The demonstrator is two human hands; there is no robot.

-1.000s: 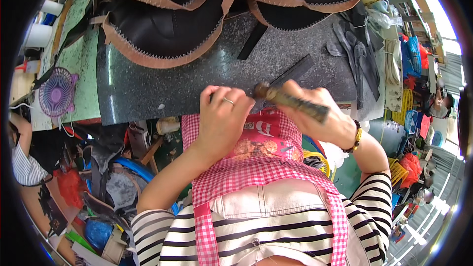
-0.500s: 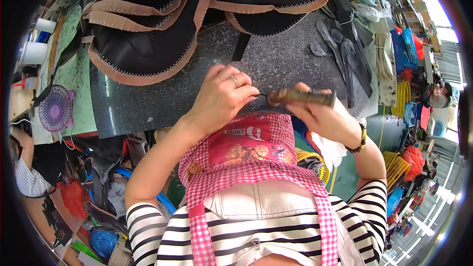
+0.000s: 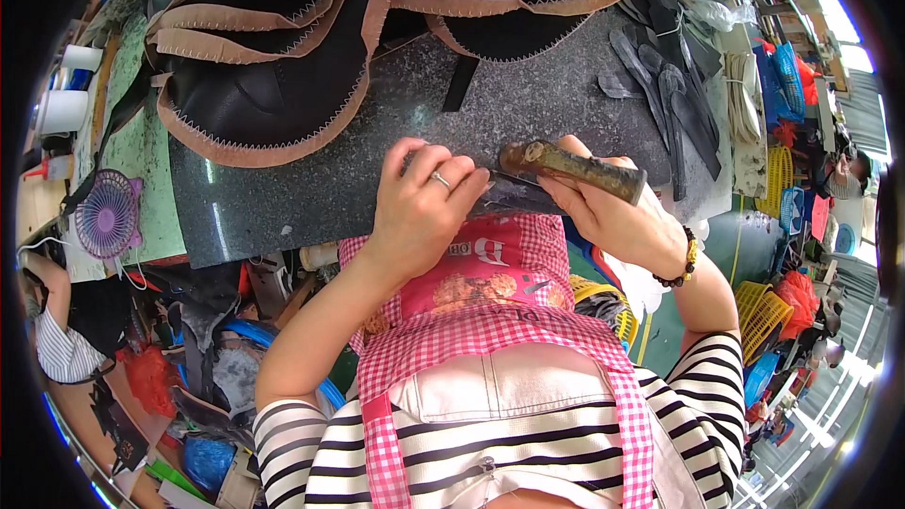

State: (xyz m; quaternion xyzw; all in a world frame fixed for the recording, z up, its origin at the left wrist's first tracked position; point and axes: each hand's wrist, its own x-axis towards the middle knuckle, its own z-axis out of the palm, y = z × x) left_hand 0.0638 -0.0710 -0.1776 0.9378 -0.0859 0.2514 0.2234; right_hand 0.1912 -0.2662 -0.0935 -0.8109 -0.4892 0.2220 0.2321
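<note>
At the near edge of the table, my left hand (image 3: 426,193) is closed, its fingers curled and their tips pressed at one end of a dark leather-like strip (image 3: 517,192). My right hand (image 3: 627,226) grips a worn, brownish metal hammer (image 3: 589,170) just above the strip's right part. A round spot shows near the tool's left end, and its far right end flares. The palm hides the rest of the hammer. Beyond the hands lie black leather pieces (image 3: 255,99) with brown, zigzag-stitched borders.
The dark stone slab (image 3: 311,193) lies on the green tabletop. Black strips (image 3: 665,99) are piled at its right, with a short black strap (image 3: 460,85) in the middle. A purple fan (image 3: 106,214) stands left. Yellow baskets (image 3: 762,316) and another person's arm (image 3: 55,297) are at the sides.
The hammer has tilted and risen a little away from me, uncovering more of the dark strip. My left hand has shifted slightly right, fingers more raised.
</note>
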